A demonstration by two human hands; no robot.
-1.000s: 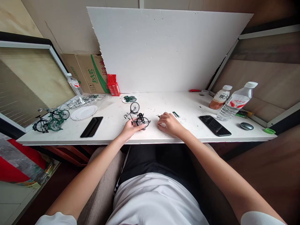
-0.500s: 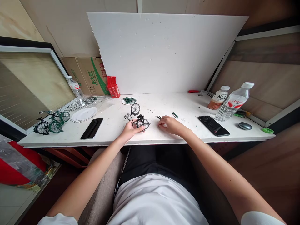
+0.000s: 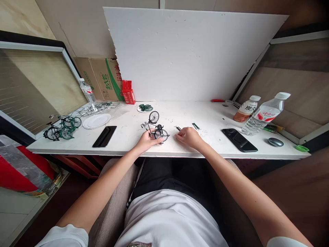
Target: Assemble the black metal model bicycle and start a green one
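My left hand [image 3: 146,142] is closed on a black model bicycle [image 3: 159,127] near the table's front edge. Its fingers and thumb grip the bicycle low down, by one wheel, while the other wheel [image 3: 154,117] points away from me. To the right, my right hand [image 3: 189,137] rests at the tabletop with its fingers curled together; whatever they may hold is hidden. A small dark piece [image 3: 178,128] shows just beyond those fingers. Farther right lie small green strip-like parts [image 3: 195,126].
Model bicycles [image 3: 63,128] stand at the left, near white plates [image 3: 97,121] and a phone [image 3: 105,136]. A small plate of green parts [image 3: 145,108] sits behind. At right are another phone [image 3: 239,140], two bottles [image 3: 267,113] and a computer mouse [image 3: 275,142]. A white board [image 3: 190,55] stands at the back.
The whole view has shifted slightly. My left hand keeps its grip on the bicycle. The fingers of my right hand have curled closer together beside the small dark piece.
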